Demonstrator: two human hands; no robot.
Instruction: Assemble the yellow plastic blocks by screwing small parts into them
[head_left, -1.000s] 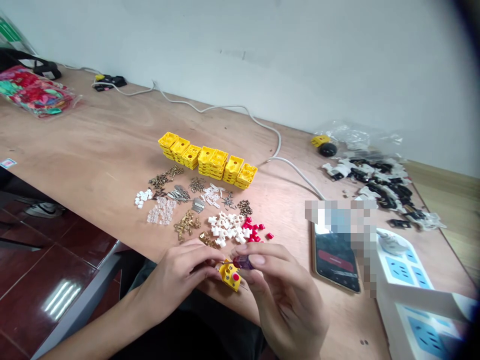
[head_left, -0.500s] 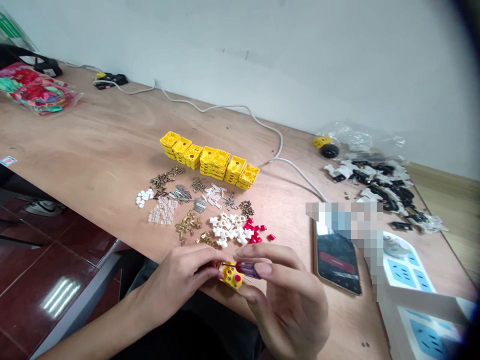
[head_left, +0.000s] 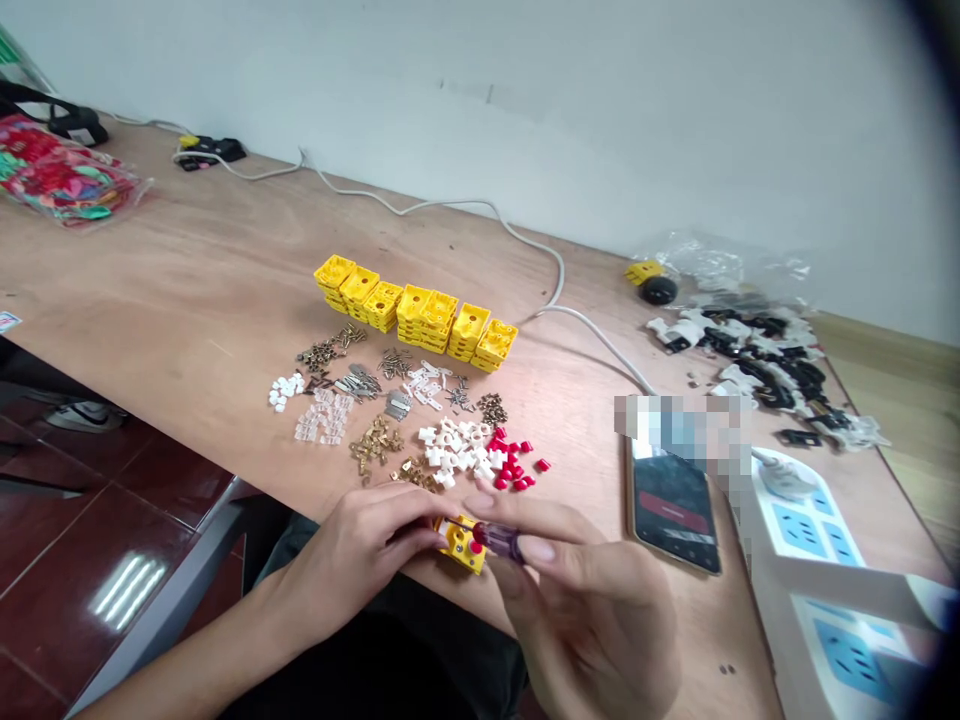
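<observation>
At the table's near edge, my left hand (head_left: 367,545) grips a small yellow plastic housing (head_left: 466,562) from its left side. A red button and small screws show on the housing's upper face. My right hand (head_left: 592,590) is closed around the purple handle of a screwdriver (head_left: 497,540). Its thin shaft points left across the housing, and the tip is close to my left fingertips; whether it sits in a screw I cannot tell. White plastic fittings (head_left: 454,450) and red caps (head_left: 517,465) lie just beyond my hands.
Stacked yellow housings (head_left: 424,318) stand mid-table. Before them lie piles of brass parts (head_left: 375,445), clear plastic pieces (head_left: 324,416) and screws. A phone (head_left: 673,510) and a white power strip (head_left: 806,520) are on the right, with black-and-white parts (head_left: 765,370) behind. A grey cable (head_left: 450,203) runs along the wall.
My right hand has shifted slightly right and down, its fingers turned further round the screwdriver handle. My left hand keeps the housing in nearly the same place. The view has moved slightly.
</observation>
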